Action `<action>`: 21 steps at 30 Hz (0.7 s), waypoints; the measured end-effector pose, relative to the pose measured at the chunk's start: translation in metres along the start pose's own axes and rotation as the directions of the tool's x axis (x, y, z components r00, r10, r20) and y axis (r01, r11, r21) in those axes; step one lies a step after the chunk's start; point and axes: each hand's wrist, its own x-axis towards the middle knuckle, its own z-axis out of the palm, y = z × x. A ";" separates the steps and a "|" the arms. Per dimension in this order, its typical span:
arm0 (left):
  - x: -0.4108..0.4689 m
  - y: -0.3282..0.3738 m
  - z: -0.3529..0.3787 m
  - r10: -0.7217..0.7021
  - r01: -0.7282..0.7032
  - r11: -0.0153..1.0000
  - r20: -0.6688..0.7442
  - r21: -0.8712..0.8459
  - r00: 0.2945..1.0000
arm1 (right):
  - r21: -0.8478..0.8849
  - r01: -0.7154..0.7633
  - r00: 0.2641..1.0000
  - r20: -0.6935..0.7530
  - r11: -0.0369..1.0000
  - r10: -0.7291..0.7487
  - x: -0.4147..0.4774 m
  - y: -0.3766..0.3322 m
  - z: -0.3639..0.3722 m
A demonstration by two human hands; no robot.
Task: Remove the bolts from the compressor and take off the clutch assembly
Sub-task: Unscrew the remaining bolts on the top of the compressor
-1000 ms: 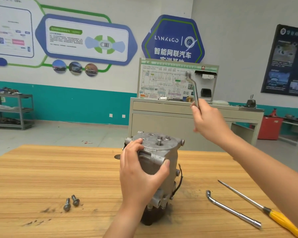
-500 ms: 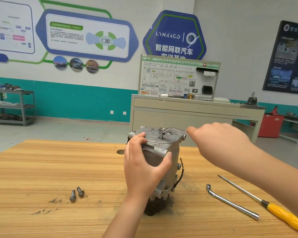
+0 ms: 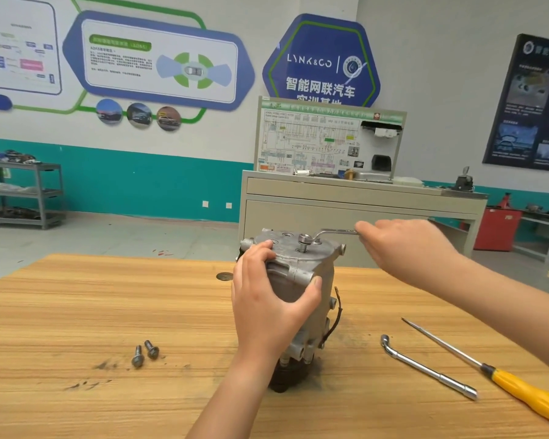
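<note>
Now, compressor [image 3: 320, 253]: stands on end on the table [image 3: 76, 312], bolted face up where a wrench can reach.
Left hand [image 3: 267, 299]: fingers wrapped round the compressor's upper body, likely bracing it against turning.
Right hand [image 3: 403, 245]: fingers closed on the wrench [image 3: 333, 232] handle, right of the compressor; its ring end sits on a raised bolt [image 3: 305, 247].
Swing room: open air around the compressor's top.
Loose items: two bolts [image 3: 152, 349] left of the compressor; L-wrench [image 3: 425, 369] and screwdriver [image 3: 520, 388] right, lying below the swing.

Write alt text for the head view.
A person's left hand grips an upright compressor on a wooden table while the right hand holds a wrench on its top bolt. Two loose bolts lie to its left.
</note>
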 end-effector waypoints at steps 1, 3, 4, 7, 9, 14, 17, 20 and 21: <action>0.000 -0.001 -0.001 0.006 -0.006 1.000 -0.003 0.004 1.000 | -0.003 0.003 1.000 0.009 1.000 -0.003 0.016 0.000 0.009; 0.003 -0.003 -0.002 0.017 -0.017 0.999 0.002 0.038 1.000 | 0.043 0.038 0.999 0.027 0.998 -0.040 0.054 -0.008 0.019; 0.003 -0.004 -0.003 0.010 -0.011 0.998 0.012 0.062 1.000 | 0.084 0.074 0.997 0.024 0.994 -0.076 0.073 -0.015 0.019; 0.003 -0.001 -0.006 -0.021 0.016 0.994 0.045 0.104 0.999 | 0.206 0.246 0.969 -0.081 0.947 -0.234 0.117 -0.038 0.015; 0.004 0.004 -0.010 -0.040 0.031 0.992 0.072 0.125 0.997 | 0.303 0.299 0.950 -0.186 0.905 -0.252 0.125 -0.043 0.015; 0.038 0.012 -0.031 -0.155 0.127 0.984 0.248 0.125 0.956 | 0.841 -0.020 0.899 -0.222 0.541 0.378 0.103 -0.015 0.027; 0.074 0.013 -0.028 -0.104 -0.109 0.931 0.541 0.347 0.835 | 0.933 -0.150 0.885 -0.020 0.327 0.465 0.081 -0.005 0.035; 0.099 0.020 -0.021 -0.121 -0.228 0.904 0.729 0.361 0.674 | 0.924 -0.275 0.928 0.182 0.267 0.325 0.057 -0.008 0.047; 0.103 0.023 -0.020 -0.102 -0.264 0.899 0.754 0.349 0.649 | 0.920 -0.306 0.932 0.236 0.244 0.277 0.051 -0.011 0.050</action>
